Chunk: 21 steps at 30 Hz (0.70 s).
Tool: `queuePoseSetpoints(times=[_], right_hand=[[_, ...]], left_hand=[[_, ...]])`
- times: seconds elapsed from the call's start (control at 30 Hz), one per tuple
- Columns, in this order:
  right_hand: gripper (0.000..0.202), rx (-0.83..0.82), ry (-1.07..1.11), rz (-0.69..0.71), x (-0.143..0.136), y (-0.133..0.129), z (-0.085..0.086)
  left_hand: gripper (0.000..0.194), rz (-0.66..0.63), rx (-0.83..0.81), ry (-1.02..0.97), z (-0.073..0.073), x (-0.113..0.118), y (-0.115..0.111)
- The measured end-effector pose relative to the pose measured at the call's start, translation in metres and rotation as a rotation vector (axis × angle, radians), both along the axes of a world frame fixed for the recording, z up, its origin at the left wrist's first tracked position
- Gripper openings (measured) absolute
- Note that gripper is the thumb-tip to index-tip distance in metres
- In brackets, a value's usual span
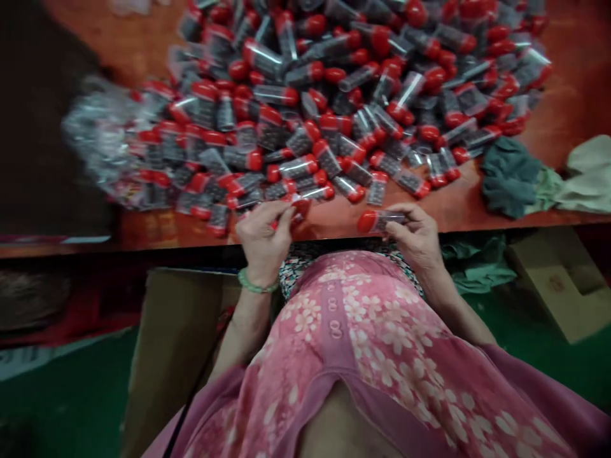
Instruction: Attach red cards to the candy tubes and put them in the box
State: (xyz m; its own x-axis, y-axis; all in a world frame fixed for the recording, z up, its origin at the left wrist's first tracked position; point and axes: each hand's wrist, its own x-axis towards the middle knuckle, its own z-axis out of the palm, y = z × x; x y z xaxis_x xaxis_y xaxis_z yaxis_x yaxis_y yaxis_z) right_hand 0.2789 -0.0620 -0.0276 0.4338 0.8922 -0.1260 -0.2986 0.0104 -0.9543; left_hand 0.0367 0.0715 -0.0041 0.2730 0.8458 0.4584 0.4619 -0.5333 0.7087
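Near the table's front edge, my right hand is closed around a small clear tube with a red cap. The cap points left, and grey contents show through the clear wall. Opposite it, my left hand, with a green bangle on the wrist, pinches a small red piece; blur hides what kind of thing it is. A gap separates the two hands. Just beyond them spreads a large pile of similar red-capped tubes, lying at all angles.
Crumpled clear plastic bags lie left of the pile on the orange table. Dark green cloth and a pale cloth lie at the right. Cardboard boxes stand below the table edge on both sides.
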Motion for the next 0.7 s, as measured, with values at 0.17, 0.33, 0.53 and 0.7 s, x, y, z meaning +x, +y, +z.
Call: queuePoseSetpoints(times=[0.17,0.33,0.53,0.7], right_hand=[[0.032,0.106,-0.125,-0.012,-0.005,0.027,0.022],[0.027,0.218,-0.303,0.047,-0.015,0.052,0.038],[0.024,0.285,-0.484,0.151,-0.028,0.072,0.052],[0.026,0.281,-0.675,0.304,-0.021,0.073,0.060]], left_hand=[[0.008,-0.034,-0.105,-0.136,0.015,0.007,-0.010],[0.011,-0.105,-0.190,-0.283,0.025,0.004,-0.009],[0.008,-0.155,-0.289,-0.300,0.032,-0.005,-0.006],[0.011,-0.188,-0.335,-0.317,0.030,-0.012,-0.006]])
